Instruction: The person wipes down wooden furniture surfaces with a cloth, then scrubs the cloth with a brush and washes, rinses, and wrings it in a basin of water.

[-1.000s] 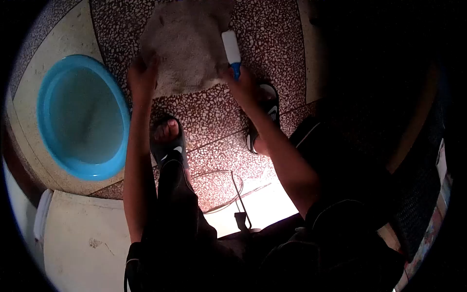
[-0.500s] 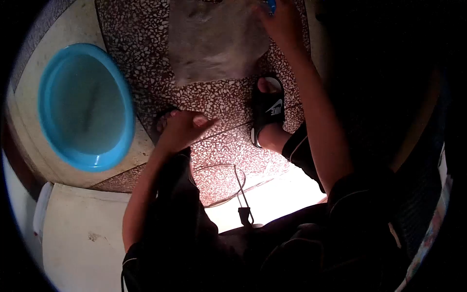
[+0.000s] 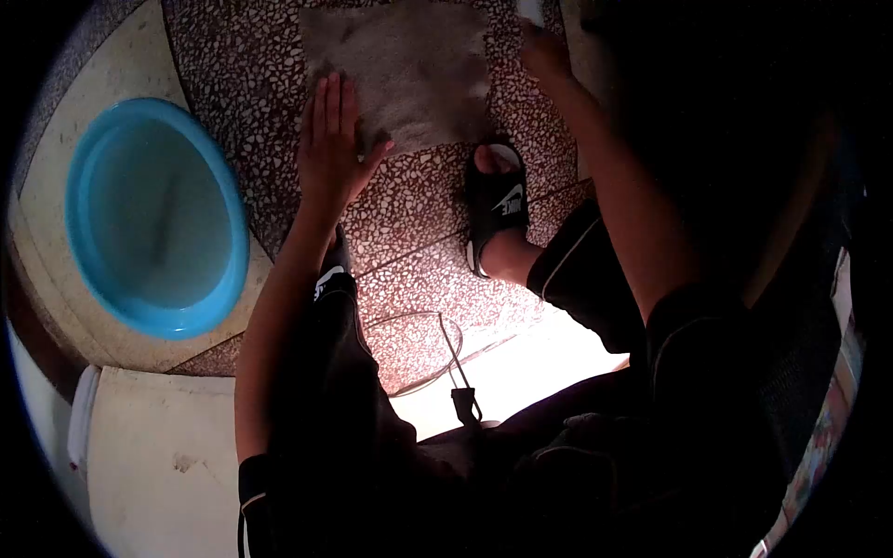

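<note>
A grey-brown cloth or mat [image 3: 419,79] lies flat on the speckled floor at the top of the view. My left hand [image 3: 327,153] rests with fingers stretched out at its lower left edge, the fingertips over the cloth. To the right of the cloth, my right hand [image 3: 547,54] is curled in shadow. A pale object [image 3: 530,9] sticks out above it, cut off by the frame's top, so its kind cannot be made out. Over at the left stands a light blue basin [image 3: 240,223] holding cloudy water.
My foot in a black slide sandal [image 3: 498,200] stands just below the cloth's right corner. A thin cable [image 3: 453,349] with a dark connector hangs between my legs. Whitish panel [image 3: 163,446] at lower left; bright light falls on the floor near my knees.
My left hand has moved up from near my foot onto the cloth's edge, its fingers now extended. The right hand has shifted slightly down; blue showed at it before, pale now.
</note>
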The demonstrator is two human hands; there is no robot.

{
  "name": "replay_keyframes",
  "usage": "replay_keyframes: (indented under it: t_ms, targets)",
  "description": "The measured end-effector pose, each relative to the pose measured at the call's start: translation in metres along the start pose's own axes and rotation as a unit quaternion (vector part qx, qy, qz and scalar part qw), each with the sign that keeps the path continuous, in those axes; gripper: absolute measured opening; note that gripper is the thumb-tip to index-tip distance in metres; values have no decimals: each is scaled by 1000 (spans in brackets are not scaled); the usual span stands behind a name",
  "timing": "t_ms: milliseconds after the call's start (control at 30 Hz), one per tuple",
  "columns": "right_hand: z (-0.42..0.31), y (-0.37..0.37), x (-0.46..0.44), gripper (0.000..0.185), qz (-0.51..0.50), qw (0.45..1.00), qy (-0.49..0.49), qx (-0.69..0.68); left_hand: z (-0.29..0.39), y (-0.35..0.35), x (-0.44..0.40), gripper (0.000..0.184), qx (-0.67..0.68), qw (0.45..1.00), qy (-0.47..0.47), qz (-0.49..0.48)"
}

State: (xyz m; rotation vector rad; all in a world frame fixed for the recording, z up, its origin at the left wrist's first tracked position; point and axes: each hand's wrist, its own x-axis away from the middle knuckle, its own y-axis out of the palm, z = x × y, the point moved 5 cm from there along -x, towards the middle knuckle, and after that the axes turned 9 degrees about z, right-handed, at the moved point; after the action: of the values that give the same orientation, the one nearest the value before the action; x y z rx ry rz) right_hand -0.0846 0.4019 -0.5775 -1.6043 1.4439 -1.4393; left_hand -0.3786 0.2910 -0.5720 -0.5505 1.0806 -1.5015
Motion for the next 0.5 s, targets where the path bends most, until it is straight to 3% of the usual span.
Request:
replay_keyframes:
  t_ms: [67, 133, 200, 233, 267, 300, 367, 433, 467, 500]
  targets:
    - [0, -20, 17, 43, 89, 993, 45, -70, -2, 0, 1, 97, -15, 1000, -14, -3]
    - [-50, 0, 58, 40, 109, 985, -116, -58, -6, 1, 4, 98, 2, 1000, -22, 9]
    - [-85, 35, 92, 39, 100, 911, -371, 146, -3, 4, 1, 99, 22, 1000, -9, 15]
    - [-80, 38, 93, 38, 62, 905, -386, 166, -4, 3, 2, 100, 23, 1000, -6, 16]
    - [-64, 19, 79, 37, -8, 971, -240, 16, -5, 1, 5, 101, 21, 1000, -9, 17]
    - [-44, 16, 66, 37, -85, 983, -89, -135, -9, 1, 6, 101, 14, 1000, -18, 15]
    - [-32, 19, 52, 40, -45, 981, -86, -167, -5, 1, 8, 103, 19, 1000, -8, 22]
    - [-37, 32, 50, 47, 14, 980, 170, -100, 0, 2, 9, 103, 32, 999, -18, 10]
    - [-52, 60, 63, 54, 199, 975, -38, -86, -6, 3, 3, 104, 34, 999, -29, 6]
    - [-64, 65, 73, 54, 207, 973, -42, -92, -12, 2, -2, 104, 27, 999, -23, 14]
